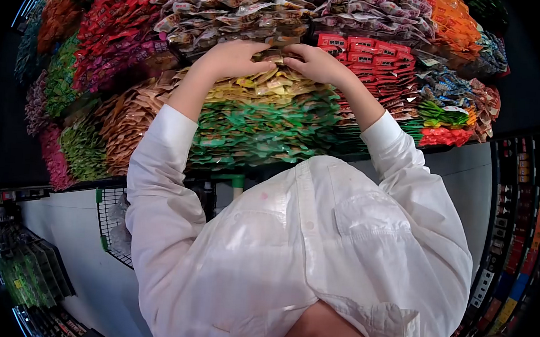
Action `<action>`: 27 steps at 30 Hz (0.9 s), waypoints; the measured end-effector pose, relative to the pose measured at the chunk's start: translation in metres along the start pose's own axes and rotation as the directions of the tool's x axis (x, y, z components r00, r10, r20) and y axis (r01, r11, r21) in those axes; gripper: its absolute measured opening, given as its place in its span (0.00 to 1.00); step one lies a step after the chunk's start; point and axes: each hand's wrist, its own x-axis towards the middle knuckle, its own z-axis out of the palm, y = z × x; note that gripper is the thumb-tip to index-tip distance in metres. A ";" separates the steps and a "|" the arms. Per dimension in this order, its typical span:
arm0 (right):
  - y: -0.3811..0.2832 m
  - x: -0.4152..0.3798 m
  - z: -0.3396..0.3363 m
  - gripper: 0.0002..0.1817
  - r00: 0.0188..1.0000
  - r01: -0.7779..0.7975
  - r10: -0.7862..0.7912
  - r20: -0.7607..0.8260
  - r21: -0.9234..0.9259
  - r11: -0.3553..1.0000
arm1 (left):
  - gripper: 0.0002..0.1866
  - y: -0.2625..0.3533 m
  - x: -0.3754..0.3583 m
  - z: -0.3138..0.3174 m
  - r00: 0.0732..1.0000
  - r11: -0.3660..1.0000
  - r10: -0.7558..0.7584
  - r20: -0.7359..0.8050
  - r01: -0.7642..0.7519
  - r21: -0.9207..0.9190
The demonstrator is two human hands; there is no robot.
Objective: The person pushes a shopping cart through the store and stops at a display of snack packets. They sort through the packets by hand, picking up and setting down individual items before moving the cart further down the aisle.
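Note:
My left hand (237,58) and my right hand (315,63) reach forward over a display of small snack packets. They face each other with a narrow gap between them. Thumb and fingers are apart on both, with the fingertips at the upper edge of a pile of yellow packets (257,87). Neither hand shows a packet clearly gripped. Green packets (260,130) lie below the yellow ones, nearer my body. Red packets (383,67) are stacked in rows just right of my right hand. Pale patterned packets (237,10) fill the section beyond my hands.
Peach-coloured packets (133,112) lie left of my left forearm. Orange packets (452,25) are at the far right. A wire basket with green trim (109,217) stands below the display on the left. Shelves of goods (510,229) line the right side.

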 end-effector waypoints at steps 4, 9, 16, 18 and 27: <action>0.009 -0.001 -0.002 0.19 0.993 0.113 -0.115 0.015 0.096 0.989 | 0.42 0.007 0.017 0.003 0.999 1.000 0.023 0.040 -0.023 -0.013; 0.005 -0.008 -0.010 0.14 0.990 0.125 -0.133 0.050 0.142 0.982 | 0.43 0.012 0.012 -0.006 0.976 0.999 -0.025 0.215 0.029 -0.014; 0.034 0.014 0.011 0.15 0.958 0.283 -0.253 -0.135 0.315 0.906 | 0.45 0.004 0.020 0.007 0.983 0.996 -0.086 0.165 0.091 -0.024; 0.018 0.013 -0.001 0.16 0.991 0.119 -0.129 0.019 0.266 0.957 | 0.46 0.005 0.023 0.011 0.982 0.996 -0.081 0.168 0.087 -0.028; 0.008 0.010 -0.004 0.24 0.994 0.096 -0.086 0.072 -0.151 0.984 | 0.52 0.009 0.020 -0.003 0.963 0.997 -0.072 0.260 0.080 -0.021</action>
